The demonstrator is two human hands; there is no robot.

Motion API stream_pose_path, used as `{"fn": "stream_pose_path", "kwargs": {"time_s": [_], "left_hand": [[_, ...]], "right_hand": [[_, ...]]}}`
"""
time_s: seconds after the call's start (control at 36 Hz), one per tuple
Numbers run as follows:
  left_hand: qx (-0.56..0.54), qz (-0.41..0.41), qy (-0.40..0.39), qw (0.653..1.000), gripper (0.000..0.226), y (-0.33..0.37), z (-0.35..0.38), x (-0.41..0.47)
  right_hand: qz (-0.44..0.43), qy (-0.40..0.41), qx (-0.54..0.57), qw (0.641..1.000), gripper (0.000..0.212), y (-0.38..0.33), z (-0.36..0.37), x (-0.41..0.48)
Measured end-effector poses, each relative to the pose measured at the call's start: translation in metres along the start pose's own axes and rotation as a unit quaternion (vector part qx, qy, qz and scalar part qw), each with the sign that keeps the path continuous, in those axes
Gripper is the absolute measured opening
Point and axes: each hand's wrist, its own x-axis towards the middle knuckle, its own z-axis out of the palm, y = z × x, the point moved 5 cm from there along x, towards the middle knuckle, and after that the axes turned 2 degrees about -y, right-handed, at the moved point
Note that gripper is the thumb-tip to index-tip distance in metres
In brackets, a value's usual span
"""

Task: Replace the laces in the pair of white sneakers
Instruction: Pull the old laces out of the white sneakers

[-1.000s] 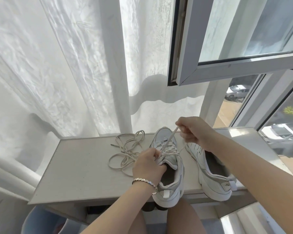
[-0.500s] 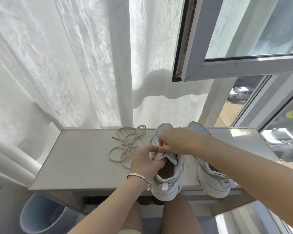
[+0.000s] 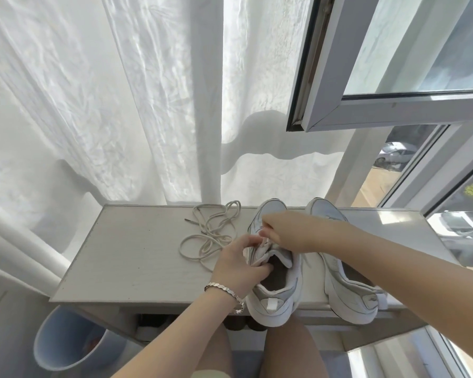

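- Your left hand (image 3: 236,266) grips the left sneaker (image 3: 277,304) at its tongue; your right hand (image 3: 287,233) pinches its upper with curled fingers.
- Its heel overhangs the counter (image 3: 126,257) at the near edge, with the right sneaker (image 3: 347,293) just beside it.
- The loose lace (image 3: 210,236) lies by the far edge.

L hand (image 3: 238,264) low-centre, fingers curled, thumb up, gripping shoe (image 3: 273,304) at tongue. R hand (image 3: 287,233) just above, palm down, fingertips pinched at same shoe. R forearm slants from right edge, L from bottom.

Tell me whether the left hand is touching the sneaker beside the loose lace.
Touching. The head view shows the left hand gripping that sneaker, fingers curled over its collar.
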Motion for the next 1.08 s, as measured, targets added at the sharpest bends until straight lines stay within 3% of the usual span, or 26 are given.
{"fn": "stream_pose_path", "kwargs": {"time_s": [0.11, 0.28, 0.42, 0.5, 0.56, 0.61, 0.67, 0.72, 0.81, 0.92, 1.0, 1.08], "left_hand": [[0.002, -0.002, -0.006, 1.000, 0.043, -0.002, 0.001, 0.001], [-0.015, 0.004, -0.018, 1.000, 0.049, 0.001, 0.000, -0.003], [-0.040, -0.004, -0.009, 0.999, 0.056, -0.002, 0.002, -0.004], [-0.040, -0.004, -0.008, 0.999, 0.052, -0.002, 0.003, -0.005], [-0.033, -0.006, -0.004, 0.999, 0.051, -0.001, 0.003, -0.005], [-0.025, -0.003, -0.001, 1.000, 0.049, 0.000, 0.003, -0.003], [-0.021, 0.002, 0.006, 1.000, 0.047, 0.002, 0.003, -0.002], [-0.022, 0.006, 0.012, 1.000, 0.046, 0.001, 0.004, -0.002], [-0.020, 0.008, 0.022, 1.000, 0.041, -0.001, 0.004, -0.003], [-0.006, -0.001, 0.068, 0.998, 0.025, -0.004, 0.000, -0.008], [0.013, 0.005, 0.110, 0.994, 0.012, -0.002, -0.005, -0.013], [0.039, 0.026, 0.135, 0.990, 0.010, 0.002, -0.006, -0.015]], "right_hand": [[0.027, 0.002, 0.007, 1.000, 0.022, 0.006, 0.000, 0.004], [-0.006, 0.020, -0.043, 0.999, 0.039, 0.003, -0.003, 0.003], [-0.039, 0.147, 0.130, 0.980, 0.043, 0.006, -0.011, 0.006], [-0.009, 0.246, 0.321, 0.915, 0.043, 0.026, -0.039, 0.004], [0.008, 0.290, 0.382, 0.877, 0.043, 0.038, -0.055, 0.002], [0.024, 0.301, 0.374, 0.877, 0.043, 0.044, -0.057, 0.002], [0.061, 0.259, 0.276, 0.924, 0.042, 0.049, -0.046, 0.005], [0.115, 0.175, 0.094, 0.973, 0.037, 0.051, -0.030, 0.007], [0.090, 0.142, -0.100, 0.981, 0.026, 0.041, -0.017, 0.003], [-0.052, 0.092, -0.007, 0.994, 0.031, 0.013, -0.005, 0.001], [-0.057, 0.025, -0.004, 0.998, 0.034, 0.009, 0.004, 0.005], [-0.053, 0.013, -0.016, 0.998, 0.035, 0.011, 0.003, 0.009]]}}
